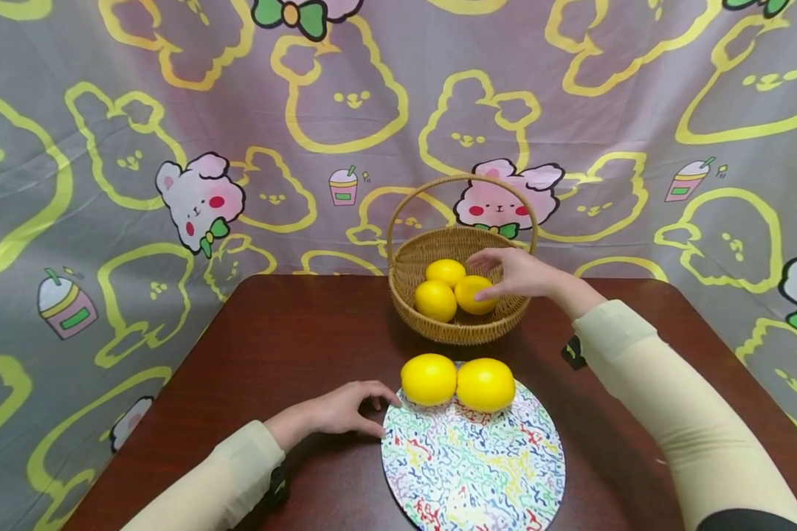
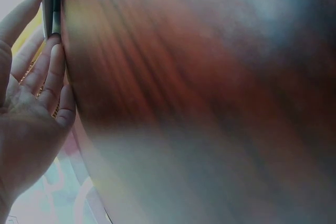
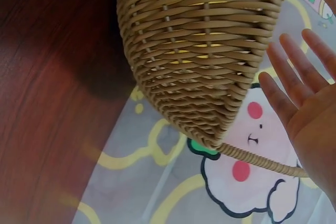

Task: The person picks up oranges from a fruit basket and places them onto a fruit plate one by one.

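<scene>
In the head view, my right hand (image 1: 514, 271) reaches into a wicker basket (image 1: 465, 335), its thumb at the right-hand lemon (image 1: 473, 295) and its fingers spread above. The right wrist view shows that hand (image 3: 310, 103) with nearly straight fingers beside the basket weave (image 3: 194, 51). Two more lemons (image 1: 436, 301) lie in the basket. On a round squiggle-patterned board (image 1: 471, 464), two lemons (image 1: 485, 385) sit side by side at the far edge. My left hand (image 1: 342, 409) is at the board's left edge, fingers and thumb loosely bent; its fingertips (image 2: 55, 51) meet the edge in the left wrist view.
A dark red-brown wooden table (image 1: 292, 332) carries everything. The basket's tall arched handle (image 1: 401, 203) rises over its opening. Behind and along the sides hangs a grey cloth (image 1: 266, 118) with cartoon rabbits.
</scene>
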{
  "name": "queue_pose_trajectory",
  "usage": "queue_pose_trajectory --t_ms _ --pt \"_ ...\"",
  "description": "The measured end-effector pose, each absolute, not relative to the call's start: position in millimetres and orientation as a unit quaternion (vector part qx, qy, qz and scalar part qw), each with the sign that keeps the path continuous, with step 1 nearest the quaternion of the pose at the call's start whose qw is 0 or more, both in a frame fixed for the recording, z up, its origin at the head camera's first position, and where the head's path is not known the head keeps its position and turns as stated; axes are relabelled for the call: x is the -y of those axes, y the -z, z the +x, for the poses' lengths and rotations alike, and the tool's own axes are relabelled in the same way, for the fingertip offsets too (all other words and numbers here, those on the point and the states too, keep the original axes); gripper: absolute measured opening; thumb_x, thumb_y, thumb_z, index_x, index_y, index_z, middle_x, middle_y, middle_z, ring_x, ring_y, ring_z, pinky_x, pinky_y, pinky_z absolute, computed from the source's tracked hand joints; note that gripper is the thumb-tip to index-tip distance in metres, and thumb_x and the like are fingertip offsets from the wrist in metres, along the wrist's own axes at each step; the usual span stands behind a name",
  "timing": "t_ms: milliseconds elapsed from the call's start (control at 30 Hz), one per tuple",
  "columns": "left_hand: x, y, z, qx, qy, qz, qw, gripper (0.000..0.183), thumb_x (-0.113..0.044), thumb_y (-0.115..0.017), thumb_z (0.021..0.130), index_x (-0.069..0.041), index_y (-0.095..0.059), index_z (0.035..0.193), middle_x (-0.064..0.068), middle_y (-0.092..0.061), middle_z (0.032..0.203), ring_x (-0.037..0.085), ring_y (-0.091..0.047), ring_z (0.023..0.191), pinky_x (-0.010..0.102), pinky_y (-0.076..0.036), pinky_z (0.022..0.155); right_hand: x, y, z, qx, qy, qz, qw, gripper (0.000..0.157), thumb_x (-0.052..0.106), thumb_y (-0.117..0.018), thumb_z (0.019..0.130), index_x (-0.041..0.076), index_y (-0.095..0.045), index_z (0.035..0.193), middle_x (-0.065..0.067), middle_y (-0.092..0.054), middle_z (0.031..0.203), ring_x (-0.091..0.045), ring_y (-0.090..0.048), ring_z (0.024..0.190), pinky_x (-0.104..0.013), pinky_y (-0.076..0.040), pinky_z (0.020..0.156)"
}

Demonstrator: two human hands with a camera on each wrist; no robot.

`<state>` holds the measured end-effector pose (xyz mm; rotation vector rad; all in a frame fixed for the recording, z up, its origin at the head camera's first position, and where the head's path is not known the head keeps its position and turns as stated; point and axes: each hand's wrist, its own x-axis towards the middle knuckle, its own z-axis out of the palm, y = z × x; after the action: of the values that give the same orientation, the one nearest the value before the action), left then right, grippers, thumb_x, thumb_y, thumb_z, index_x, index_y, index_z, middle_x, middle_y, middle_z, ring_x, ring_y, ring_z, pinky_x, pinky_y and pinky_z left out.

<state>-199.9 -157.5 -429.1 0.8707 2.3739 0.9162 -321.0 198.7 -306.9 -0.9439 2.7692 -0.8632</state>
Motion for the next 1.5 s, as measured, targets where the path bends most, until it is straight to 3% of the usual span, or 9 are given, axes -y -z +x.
queue_pose_trajectory --t_ms 433,567,933,1300,1500 --pt "158 431 -201 -0.861 -0.334 0.313 0.223 0.041 -0.026 -0.080 0.082 -0.022 -0.064 0.120 -0.012 -0.059 0.112 0.011 -0.052 0.096 0.030 -0.043 0.087 -197 323 -335 -0.913 0.282 -0.286 0.065 0.070 0.029 -0.082 0.079 0.006 -0.051 0.136 -0.019 -0.052 0.134 -0.034 -0.049 0.121 -0.047 -0.048 0.087" --pt "158 431 -201 -0.861 -0.334 0.314 0.222 0.041 -0.026 -0.080 0.082 -0.022 -0.064 0.120 -0.012 -0.058 0.113 0.010 -0.052 0.097 0.030 -0.043 0.087 -195 329 -340 -0.915 0.278 -0.284 0.063 0.071 0.028 -0.082 0.080 0.003 -0.049 0.138 -0.022 -0.052 0.134 -0.036 -0.049 0.121 -0.050 -0.044 0.093" --pt "157 432 -201 -0.863 -0.328 0.315 0.219 0.041 -0.027 -0.080 0.082 -0.022 -0.064 0.120 -0.013 -0.058 0.112 0.010 -0.052 0.096 0.029 -0.043 0.087 -190 337 -350 -0.921 0.268 -0.274 0.073 0.072 0.024 -0.081 0.081 0.000 -0.048 0.139 -0.022 -0.050 0.136 -0.038 -0.047 0.122 -0.054 -0.037 0.099" --pt "157 431 -201 -0.861 -0.331 0.316 0.222 0.041 -0.027 -0.080 0.082 -0.022 -0.064 0.120 -0.012 -0.058 0.113 0.010 -0.052 0.097 0.029 -0.043 0.088 -189 342 -362 -0.925 0.260 -0.262 0.090 0.073 0.024 -0.083 0.079 0.001 -0.049 0.139 -0.021 -0.051 0.136 -0.038 -0.047 0.121 -0.053 -0.037 0.100" --pt "157 430 -200 -0.862 -0.331 0.316 0.220 0.042 -0.026 -0.080 0.082 -0.021 -0.064 0.120 -0.012 -0.058 0.113 0.010 -0.052 0.097 0.030 -0.043 0.088 -186 346 -367 -0.928 0.254 -0.248 0.110 0.071 0.021 -0.081 0.081 -0.001 -0.047 0.140 -0.021 -0.048 0.139 -0.038 -0.043 0.127 -0.052 -0.031 0.106"
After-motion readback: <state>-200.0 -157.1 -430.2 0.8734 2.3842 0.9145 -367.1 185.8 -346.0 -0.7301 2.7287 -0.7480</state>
